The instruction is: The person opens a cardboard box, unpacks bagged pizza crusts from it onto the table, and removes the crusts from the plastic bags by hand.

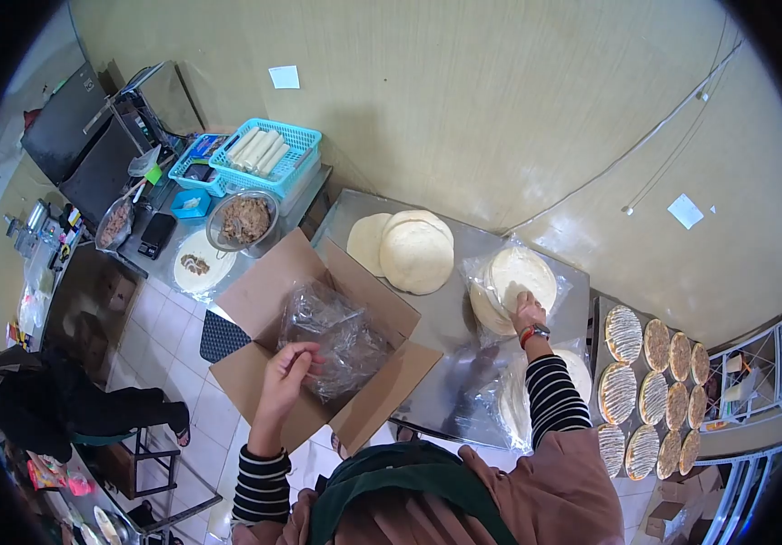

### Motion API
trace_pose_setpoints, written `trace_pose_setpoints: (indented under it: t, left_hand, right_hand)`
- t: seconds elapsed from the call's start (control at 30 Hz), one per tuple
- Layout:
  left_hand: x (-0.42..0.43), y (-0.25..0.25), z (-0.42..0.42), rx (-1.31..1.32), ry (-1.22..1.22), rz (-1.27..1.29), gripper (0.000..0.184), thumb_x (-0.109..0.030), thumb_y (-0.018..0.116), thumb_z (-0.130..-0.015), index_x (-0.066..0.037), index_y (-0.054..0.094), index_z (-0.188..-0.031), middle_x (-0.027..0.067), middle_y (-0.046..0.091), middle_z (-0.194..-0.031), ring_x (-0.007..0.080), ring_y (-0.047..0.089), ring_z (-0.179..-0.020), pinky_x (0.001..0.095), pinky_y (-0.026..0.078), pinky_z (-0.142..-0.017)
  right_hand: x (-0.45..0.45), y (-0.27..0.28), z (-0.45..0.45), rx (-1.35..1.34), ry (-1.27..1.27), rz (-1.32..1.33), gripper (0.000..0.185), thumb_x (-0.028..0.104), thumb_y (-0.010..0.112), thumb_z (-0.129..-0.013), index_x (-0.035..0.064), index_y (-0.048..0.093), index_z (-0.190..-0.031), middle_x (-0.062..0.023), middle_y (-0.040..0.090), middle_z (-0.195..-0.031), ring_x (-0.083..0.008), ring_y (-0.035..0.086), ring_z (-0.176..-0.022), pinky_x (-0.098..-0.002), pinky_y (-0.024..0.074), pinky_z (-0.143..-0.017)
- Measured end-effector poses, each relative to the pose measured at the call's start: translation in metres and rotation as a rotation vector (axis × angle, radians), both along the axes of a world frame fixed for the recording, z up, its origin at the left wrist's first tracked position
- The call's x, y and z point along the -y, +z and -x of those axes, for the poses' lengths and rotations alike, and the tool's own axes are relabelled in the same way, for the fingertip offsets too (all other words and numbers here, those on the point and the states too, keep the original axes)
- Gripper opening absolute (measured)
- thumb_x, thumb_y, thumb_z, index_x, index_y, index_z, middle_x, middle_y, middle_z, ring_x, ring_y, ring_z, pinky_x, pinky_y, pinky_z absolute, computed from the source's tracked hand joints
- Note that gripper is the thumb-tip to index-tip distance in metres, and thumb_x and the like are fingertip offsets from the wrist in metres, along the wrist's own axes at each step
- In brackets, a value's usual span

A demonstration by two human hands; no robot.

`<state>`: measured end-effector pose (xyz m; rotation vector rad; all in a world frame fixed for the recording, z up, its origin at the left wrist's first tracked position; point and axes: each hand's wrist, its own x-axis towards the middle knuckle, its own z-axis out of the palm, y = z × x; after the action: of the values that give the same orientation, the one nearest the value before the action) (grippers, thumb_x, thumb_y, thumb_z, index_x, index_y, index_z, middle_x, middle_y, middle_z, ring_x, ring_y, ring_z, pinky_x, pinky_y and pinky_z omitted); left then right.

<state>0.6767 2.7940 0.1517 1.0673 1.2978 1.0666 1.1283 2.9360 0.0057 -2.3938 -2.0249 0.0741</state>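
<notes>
My left hand (289,374) is at the near left side of an open cardboard box (268,300), fingers curled closed beside crumpled clear plastic (332,331) inside it. Whether those fingers pinch the plastic, I cannot make out. Over on the metal table, my right hand (527,315) grips the near edge of a stack of round flatbreads (522,272), which lies in clear plastic film. A second bagged flatbread stack (516,400) sits nearer my body, partly hidden by my right sleeve. Unwrapped flatbreads (416,252) are piled behind the box.
Left of the box, a counter bears a bowl of brown filling (245,218), a flatbread with filling (204,262) and a blue basket of white rolls (263,150). Topped rounds (622,391) cover a table at right. A person in dark clothes (73,400) is at far left.
</notes>
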Motion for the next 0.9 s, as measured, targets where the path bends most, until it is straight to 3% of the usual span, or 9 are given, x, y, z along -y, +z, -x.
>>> trace_pose_setpoints:
  t: [0.27, 0.37, 0.5, 0.57, 0.6, 0.67, 0.7, 0.77, 0.9]
  left_hand:
    - [0.023, -0.003, 0.002, 0.070, 0.139, -0.075, 0.021, -0.017, 0.043, -0.090, -0.004, 0.055, -0.102, 0.0052, 0.061, -0.087, 0.0101, 0.056, -0.071, 0.0226, 0.044, -0.065]
    - [0.024, -0.001, -0.001, 0.068, 0.151, -0.107, 0.021, -0.016, 0.042, -0.091, -0.004, 0.055, -0.102, 0.0053, 0.061, -0.087, 0.0100, 0.056, -0.071, 0.0229, 0.045, -0.065]
    - [0.020, 0.005, -0.010, 0.112, 0.105, -0.091, 0.021, -0.016, 0.042, -0.091, -0.004, 0.054, -0.103, 0.0049, 0.061, -0.087, 0.0097, 0.056, -0.074, 0.0228, 0.044, -0.066]
    - [0.014, 0.012, -0.019, 0.174, 0.020, -0.081, 0.023, -0.015, 0.043, -0.090, -0.003, 0.050, -0.109, 0.0056, 0.059, -0.095, 0.0098, 0.055, -0.078, 0.0221, 0.043, -0.069]
    - [0.009, 0.016, -0.024, 0.178, 0.020, -0.090, 0.023, -0.015, 0.043, -0.090, -0.003, 0.050, -0.109, 0.0056, 0.059, -0.095, 0.0098, 0.055, -0.078, 0.0221, 0.043, -0.069]
    - [0.002, 0.025, -0.035, 0.230, -0.086, -0.135, 0.031, -0.018, 0.044, -0.090, -0.004, 0.043, -0.118, 0.0085, 0.055, -0.105, 0.0122, 0.053, -0.088, 0.0244, 0.042, -0.077]
    - [-0.001, 0.032, -0.042, 0.229, -0.080, -0.143, 0.031, -0.018, 0.044, -0.090, -0.004, 0.043, -0.118, 0.0085, 0.055, -0.105, 0.0122, 0.053, -0.088, 0.0244, 0.042, -0.077]
    - [-0.007, 0.051, -0.056, 0.345, -0.087, -0.263, 0.041, -0.025, 0.041, -0.091, -0.004, 0.035, -0.127, 0.0112, 0.048, -0.117, 0.0151, 0.048, -0.101, 0.0276, 0.038, -0.087]
    - [-0.026, 0.059, -0.044, 0.725, -0.227, -0.323, 0.069, -0.053, 0.044, -0.084, -0.005, 0.030, -0.131, 0.0131, 0.043, -0.125, 0.0210, 0.043, -0.112, 0.0347, 0.033, -0.094]
  right_hand:
    - [-0.002, -0.006, -0.003, 0.146, 0.134, 0.087, 0.024, 0.021, 0.056, -0.075, 0.0064, 0.051, -0.093, -0.0134, 0.056, -0.098, -0.0304, 0.057, -0.087, -0.0428, 0.0433, -0.076]
    - [-0.004, 0.010, 0.000, 0.109, 0.059, -0.229, 0.013, 0.018, 0.052, -0.077, 0.0061, 0.052, -0.080, -0.0123, 0.060, -0.081, -0.0326, 0.059, -0.074, -0.0425, 0.0462, -0.067]
    - [-0.012, 0.092, 0.004, -0.314, 0.069, -0.758, 0.008, 0.011, 0.055, -0.078, 0.0044, 0.052, -0.077, -0.0173, 0.052, -0.056, -0.0288, 0.057, -0.051, -0.0384, 0.0441, -0.046]
    - [-0.011, 0.138, 0.003, -0.505, 0.108, -0.913, 0.011, 0.013, 0.055, -0.081, 0.0047, 0.052, -0.077, -0.0095, 0.053, -0.057, -0.0181, 0.052, -0.049, -0.0305, 0.0417, -0.046]
    - [-0.008, 0.158, 0.004, -0.502, 0.113, -0.922, 0.011, 0.013, 0.055, -0.081, 0.0047, 0.052, -0.077, -0.0095, 0.053, -0.057, -0.0181, 0.052, -0.049, -0.0305, 0.0417, -0.046]
    - [0.004, 0.195, 0.013, -1.234, 0.112, -0.809, 0.010, 0.012, 0.054, -0.083, 0.0058, 0.051, -0.077, -0.0004, 0.052, -0.063, -0.0087, 0.045, -0.052, -0.0230, 0.0388, -0.050]
    - [0.013, 0.215, 0.025, -1.237, 0.121, -0.812, 0.010, 0.012, 0.054, -0.083, 0.0058, 0.051, -0.077, -0.0004, 0.052, -0.063, -0.0087, 0.045, -0.052, -0.0230, 0.0388, -0.050]
    - [0.033, 0.250, 0.056, -1.786, 0.132, -0.588, 0.009, 0.009, 0.051, -0.086, 0.0070, 0.050, -0.077, 0.0035, 0.051, -0.070, -0.0053, 0.043, -0.057, -0.0190, 0.0367, -0.054]
    - [0.047, 0.274, 0.108, -1.897, 0.254, -0.389, 0.007, 0.005, 0.051, -0.084, 0.0071, 0.051, -0.076, 0.0035, 0.052, -0.068, -0.0041, 0.045, -0.057, -0.0183, 0.0371, -0.054]
